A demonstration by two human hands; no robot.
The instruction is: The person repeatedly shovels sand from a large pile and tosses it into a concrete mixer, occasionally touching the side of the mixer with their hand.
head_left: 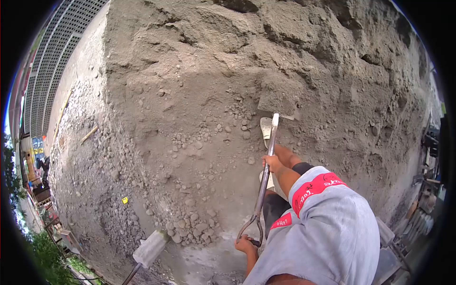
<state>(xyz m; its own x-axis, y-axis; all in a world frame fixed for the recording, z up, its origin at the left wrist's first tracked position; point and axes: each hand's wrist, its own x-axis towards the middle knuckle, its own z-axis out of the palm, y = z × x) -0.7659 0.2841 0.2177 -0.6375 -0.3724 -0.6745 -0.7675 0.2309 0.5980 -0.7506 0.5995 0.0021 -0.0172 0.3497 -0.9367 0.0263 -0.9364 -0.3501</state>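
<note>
I hold a shovel (266,178) with both hands. My left hand (245,243) is closed around the grip at the handle's end, low in the view. Farther along, my right hand (272,163) is wrapped around the metal shaft. The shovel's blade lies at the base of a bank of sand (199,71), mostly covered by grey sand (279,95). Just below the blade, a light-coloured shoe (266,129) stands on the ground beside the shaft. The other shoe (266,179) is partly hidden by the shaft.
Loose stones (192,228) lie in a heap to the left of my left hand. Another shovel-like blade (151,248) on a rod rests at the lower left. A wooden stick (89,134) and a small yellow object (125,200) lie on the gravel. Grey perforated blocks (57,52) are stacked upper left.
</note>
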